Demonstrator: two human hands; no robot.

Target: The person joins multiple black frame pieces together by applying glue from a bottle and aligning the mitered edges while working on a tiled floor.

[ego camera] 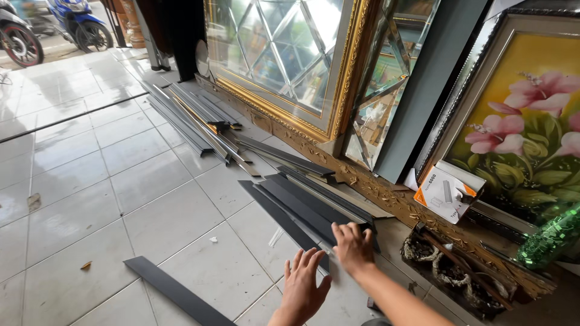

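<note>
My right hand (353,245) rests palm down on the near end of a stack of dark grey frame strips (302,202) lying on the tiled floor. My left hand (302,282) hovers just beside it with fingers spread, at the edge of the same stack, holding nothing. A single dark strip (175,291) lies apart on the tiles to the left of my hands.
More metal and dark mouldings (193,118) lie along the wall. A gold-framed mirror (284,60), a flower painting (525,121) and a carved wooden frame (386,193) lean there. A small orange and white box (450,193) and a tray of clutter (453,271) sit at right. Motorbikes (78,24) stand outside.
</note>
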